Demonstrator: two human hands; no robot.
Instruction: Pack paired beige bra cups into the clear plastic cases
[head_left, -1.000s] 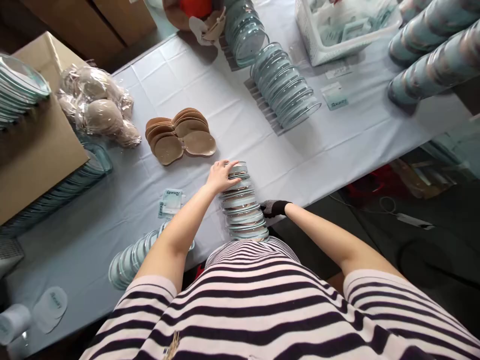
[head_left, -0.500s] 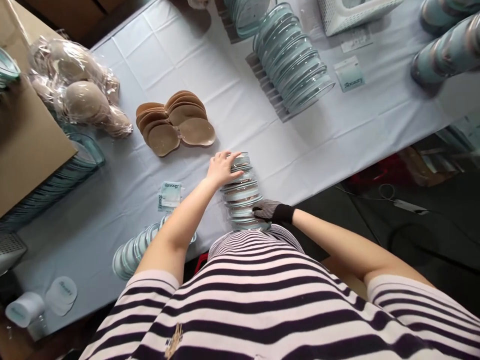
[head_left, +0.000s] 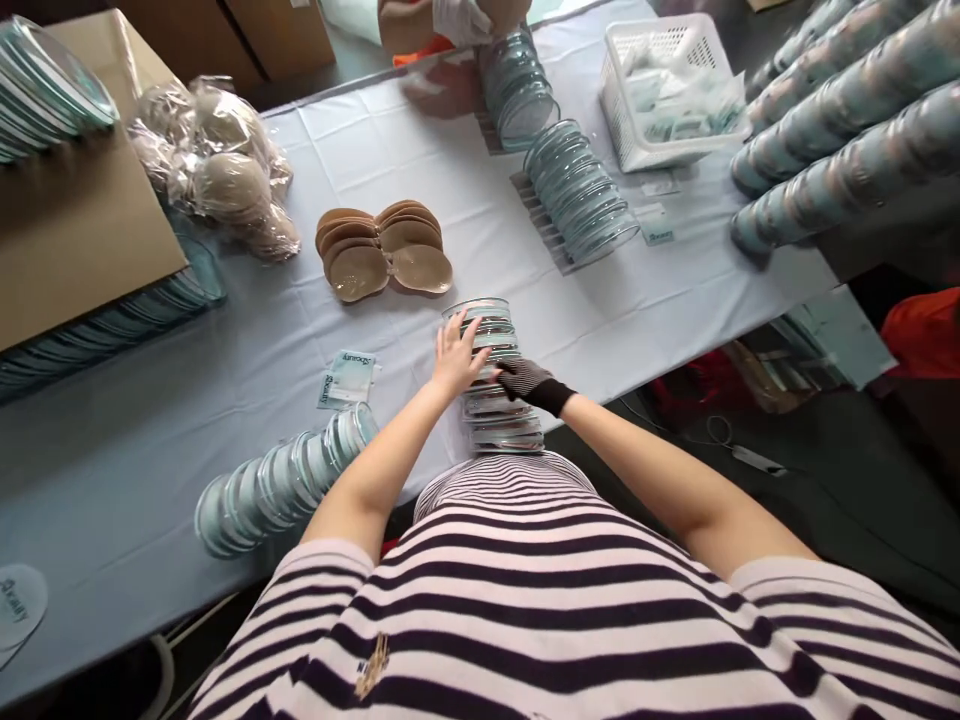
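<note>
A: what's the setup there?
B: long table [head_left: 675, 290] under a pale blue cloth [head_left: 187, 420], creased in squares. Cardboard boxes [head_left: 225, 30] past its far edge, dark floor [head_left: 862, 500] with a cable [head_left: 742, 455] off its near edge.

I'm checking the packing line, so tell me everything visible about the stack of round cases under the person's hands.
The stack of round cases is a column of clear plastic discs with pale blue rims, some showing tan contents. It stands near the table's front edge, close against the striped shirt, leaning slightly. The bare left hand rests flat on its upper left side; the gloved right hand presses its right side.
</note>
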